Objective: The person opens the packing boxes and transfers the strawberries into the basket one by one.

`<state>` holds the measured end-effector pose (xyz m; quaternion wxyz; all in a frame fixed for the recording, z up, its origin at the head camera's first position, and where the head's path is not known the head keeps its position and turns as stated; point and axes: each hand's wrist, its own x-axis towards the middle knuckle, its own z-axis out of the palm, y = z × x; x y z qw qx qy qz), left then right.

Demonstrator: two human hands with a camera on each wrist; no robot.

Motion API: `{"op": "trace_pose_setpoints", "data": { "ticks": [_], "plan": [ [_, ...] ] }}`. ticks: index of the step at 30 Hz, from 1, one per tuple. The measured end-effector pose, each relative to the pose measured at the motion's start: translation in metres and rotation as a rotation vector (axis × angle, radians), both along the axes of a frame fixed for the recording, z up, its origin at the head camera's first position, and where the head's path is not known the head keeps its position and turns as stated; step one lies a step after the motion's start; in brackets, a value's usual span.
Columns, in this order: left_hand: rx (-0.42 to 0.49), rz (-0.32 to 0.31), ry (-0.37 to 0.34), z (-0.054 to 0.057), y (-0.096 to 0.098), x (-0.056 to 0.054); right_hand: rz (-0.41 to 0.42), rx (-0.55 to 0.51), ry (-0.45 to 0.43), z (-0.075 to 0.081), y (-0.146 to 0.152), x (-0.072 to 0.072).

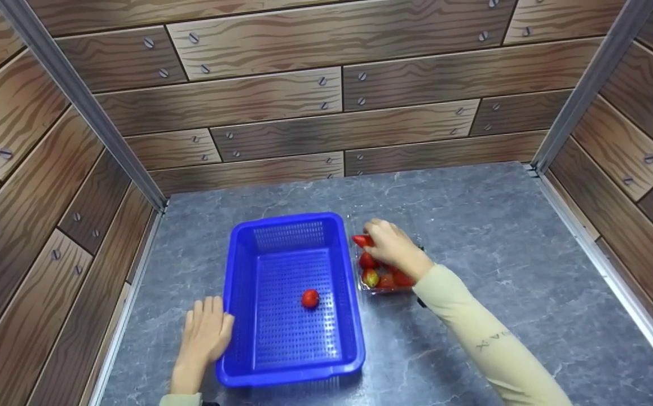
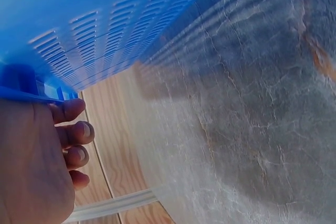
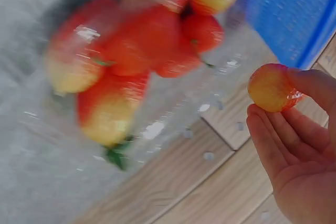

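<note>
A blue basket (image 1: 290, 375) with slotted walls stands in front of me, and one round red fruit (image 1: 310, 299) lies on its floor. At its left rim rests my left hand (image 1: 205, 332), fingers loosely extended; the left wrist view shows those fingers (image 2: 76, 132) just outside the rim. My right hand (image 1: 391, 245) pinches a red-and-yellow strawberry (image 3: 273, 88) between thumb and fingers, above a clear plastic box (image 1: 383, 291) to the right of the basket. Inside the box lie several red-and-yellow fruits (image 3: 142, 38), some with green leaves or stems, partly hidden by my hand in the head view.
Both stand on a grey marbled surface (image 1: 484, 225). Wood-patterned panels (image 1: 281, 84) close off the back and both sides, with metal strips (image 1: 586, 237) along the edges. A small black object (image 1: 422, 303) shows beside the right sleeve.
</note>
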<state>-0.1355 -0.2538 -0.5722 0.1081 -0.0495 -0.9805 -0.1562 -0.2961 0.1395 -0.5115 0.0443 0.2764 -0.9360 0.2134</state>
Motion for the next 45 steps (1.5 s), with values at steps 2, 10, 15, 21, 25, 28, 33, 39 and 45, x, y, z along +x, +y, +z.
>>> {"op": "trace_pose_setpoints", "data": {
  "ticks": [2, 10, 15, 21, 25, 28, 33, 39, 45],
  "plan": [
    [-0.001, 0.002, -0.004, 0.0, 0.0, 0.0, 0.012, 0.021, 0.011, 0.008, -0.011, -0.003],
    [0.006, 0.005, 0.009, 0.0, -0.002, 0.0, 0.095, 0.066, 0.036, 0.031, -0.061, -0.011],
    [0.002, 0.011, -0.006, 0.0, -0.003, -0.002, 0.129, 0.071, 0.025, 0.031, -0.097, -0.011],
    [0.019, 0.023, -0.032, -0.001, -0.003, -0.002, 0.146, 0.089, -0.047, 0.022, -0.138, -0.003],
    [0.024, 0.029, -0.03, -0.001, -0.003, -0.001, 0.142, 0.088, -0.088, 0.012, -0.164, 0.002],
    [0.03, 0.034, -0.033, -0.001, -0.001, -0.002, 0.138, 0.079, -0.093, 0.001, -0.179, 0.005],
    [0.016, 0.023, -0.029, -0.001, 0.002, -0.006, 0.106, 0.082, -0.09, -0.022, -0.189, 0.01],
    [-0.01, 0.011, 0.007, -0.002, 0.003, -0.004, 0.034, 0.086, -0.129, -0.05, -0.187, 0.013],
    [0.005, 0.025, -0.003, -0.004, -0.001, -0.001, 0.021, 0.111, -0.125, -0.064, -0.188, 0.017]
  ]
}}
